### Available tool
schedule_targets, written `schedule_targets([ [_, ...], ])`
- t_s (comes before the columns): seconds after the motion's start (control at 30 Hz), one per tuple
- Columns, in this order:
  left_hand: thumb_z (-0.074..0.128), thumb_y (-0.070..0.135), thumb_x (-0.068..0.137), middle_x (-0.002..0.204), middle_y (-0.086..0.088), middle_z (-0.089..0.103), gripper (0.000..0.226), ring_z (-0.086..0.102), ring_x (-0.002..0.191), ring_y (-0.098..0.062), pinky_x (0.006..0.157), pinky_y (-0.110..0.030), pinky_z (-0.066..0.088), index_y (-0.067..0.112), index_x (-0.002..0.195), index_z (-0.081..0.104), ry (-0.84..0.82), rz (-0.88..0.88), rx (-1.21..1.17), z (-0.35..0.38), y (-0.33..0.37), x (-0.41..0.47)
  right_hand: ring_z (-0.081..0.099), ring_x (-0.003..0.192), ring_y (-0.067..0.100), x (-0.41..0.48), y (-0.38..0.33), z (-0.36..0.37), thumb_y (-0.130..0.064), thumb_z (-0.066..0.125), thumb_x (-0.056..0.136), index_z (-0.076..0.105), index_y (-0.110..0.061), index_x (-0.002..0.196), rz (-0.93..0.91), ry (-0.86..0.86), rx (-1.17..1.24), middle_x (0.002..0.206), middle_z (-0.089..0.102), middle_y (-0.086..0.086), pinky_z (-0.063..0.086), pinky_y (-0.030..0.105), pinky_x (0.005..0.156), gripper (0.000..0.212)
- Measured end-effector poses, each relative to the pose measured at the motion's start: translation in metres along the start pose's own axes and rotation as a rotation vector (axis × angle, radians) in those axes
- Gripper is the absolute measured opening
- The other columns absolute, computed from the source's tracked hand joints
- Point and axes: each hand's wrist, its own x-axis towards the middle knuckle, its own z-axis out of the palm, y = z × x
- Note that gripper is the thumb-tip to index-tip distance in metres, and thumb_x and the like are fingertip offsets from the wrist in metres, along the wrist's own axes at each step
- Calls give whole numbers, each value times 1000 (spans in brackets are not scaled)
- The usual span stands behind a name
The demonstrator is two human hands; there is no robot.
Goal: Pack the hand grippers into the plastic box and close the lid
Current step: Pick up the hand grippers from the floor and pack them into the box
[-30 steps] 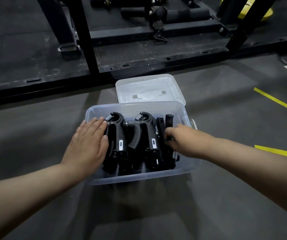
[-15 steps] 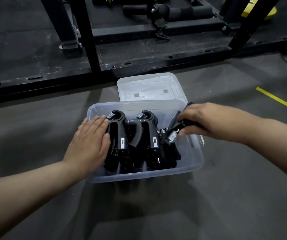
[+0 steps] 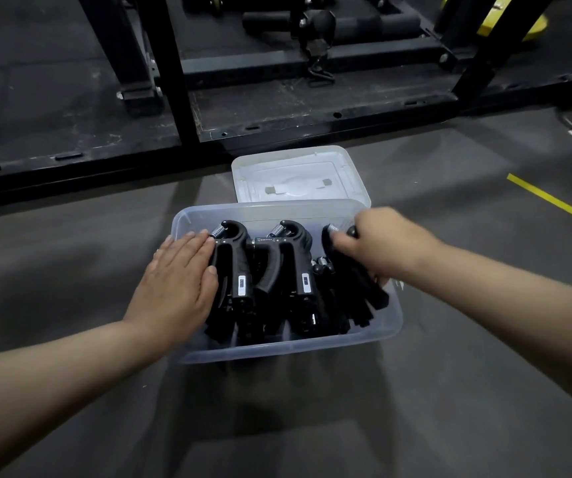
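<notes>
Several black grippers (image 3: 298, 270) lie packed side by side inside the clear box (image 3: 277, 350), which sits on the grey floor (image 3: 277, 426). Their spring ends point toward the box's far wall and their handles toward its near wall. Two of them show small white labels.

The left hand (image 3: 177, 284) lies flat over the box's left end, palm down, with its fingers straight and close together. It presses on the grippers at that end and the thumb lies along a handle. It grasps nothing.

The right hand (image 3: 381, 246) is over the box's right end, its fingers curled round one gripper (image 3: 363, 286). The handles of the held gripper slant down toward the box's near right corner, and its spring end shows just left of the knuckles. Whether it rests on the grippers below cannot be told.

The lid (image 3: 312, 167) lies flat on the floor just behind the box's far wall, off the box, with its near edge hidden by that wall. Farther back from the box stands a black steel frame (image 3: 170, 81). A strip of yellow tape (image 3: 541, 194) marks the floor well off to the box's right.
</notes>
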Motion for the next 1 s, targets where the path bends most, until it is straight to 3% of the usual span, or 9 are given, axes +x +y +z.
schedule_targets([
  [0.1,21,41,91,149,-4,41,64,33,140,-20,119,-42,15,9,141,46,4,1,-1,0,0,0,63,72,32,8,1,31,-47,43,96,50,-9,69,11,-70,-46,64,56,4,41,31,59,47],
  [0.2,21,41,91,149,-4,42,63,34,140,-20,119,-43,16,10,141,46,2,0,2,1,-1,1,59,89,31,8,1,43,-45,55,93,36,-12,95,6,-91,-6,84,55,3,39,36,69,38],
  [0.33,20,42,91,150,-3,41,64,33,141,-20,119,-43,16,10,141,46,1,-3,1,1,-2,1,69,71,24,-1,2,48,-40,70,83,31,-12,107,59,-311,171,94,62,7,59,43,64,54],
  [0.47,21,41,91,149,-4,42,64,34,140,-20,119,-42,15,9,140,47,1,3,8,0,-1,1,70,54,27,-9,6,65,-38,59,88,33,-16,105,79,-300,291,78,71,11,60,46,61,38],
  [0.63,21,40,91,149,-4,42,64,34,140,-19,120,-41,14,9,141,46,-3,9,18,0,-1,1,70,52,24,-11,8,72,-30,48,93,36,-15,111,97,-226,410,75,71,12,59,48,57,26],
  [0.77,21,40,91,148,-5,43,64,35,139,-21,120,-40,14,8,140,47,-4,11,22,-1,-1,1,66,42,19,-10,5,69,-32,41,94,38,-17,105,92,-195,259,65,69,6,59,42,56,20],
  [0.9,21,40,91,149,-5,42,64,34,140,-20,120,-37,10,9,140,47,-1,10,12,-1,0,1,64,52,24,-12,-1,75,-40,35,94,39,-14,103,63,-185,135,74,68,6,54,36,59,28],
  [1.0,21,41,91,149,-4,41,64,33,140,-19,120,-36,9,9,141,46,2,8,-2,-2,0,1,67,49,26,-11,0,76,-38,34,96,37,-14,105,104,-250,317,68,71,9,57,36,53,26],
])
